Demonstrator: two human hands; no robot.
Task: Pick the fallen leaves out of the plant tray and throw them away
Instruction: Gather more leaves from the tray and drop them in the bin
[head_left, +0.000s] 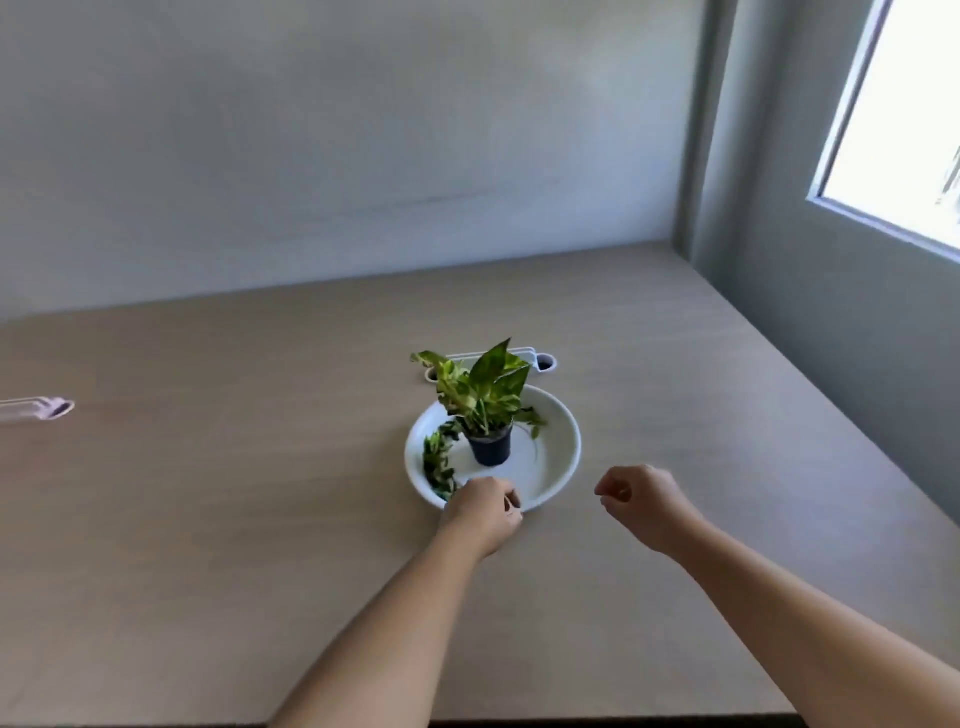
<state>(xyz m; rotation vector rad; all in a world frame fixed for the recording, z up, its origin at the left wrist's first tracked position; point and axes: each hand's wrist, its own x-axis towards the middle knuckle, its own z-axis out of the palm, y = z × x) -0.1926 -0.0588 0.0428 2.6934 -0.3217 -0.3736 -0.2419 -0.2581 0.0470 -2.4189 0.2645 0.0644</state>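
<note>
A round white plant tray (558, 457) sits on the wooden table, holding a small dark pot (491, 451) with a green variegated plant (480, 387). Several fallen leaves (438, 462) lie in a curve along the tray's left inner side, and one more leaf (535, 418) lies to the right of the pot. My left hand (483, 509) rests over the tray's near rim beside the lower end of the leaves, fingers curled; whether it holds a leaf is hidden. My right hand (641, 499) hovers to the right of the tray, fingers loosely closed with nothing visible in them.
A white cable grommet (543, 362) is set in the table (260, 493) just behind the plant. Another white fitting (47, 409) sits at the far left edge. Walls close the back and right sides, with a window (904, 130) at upper right.
</note>
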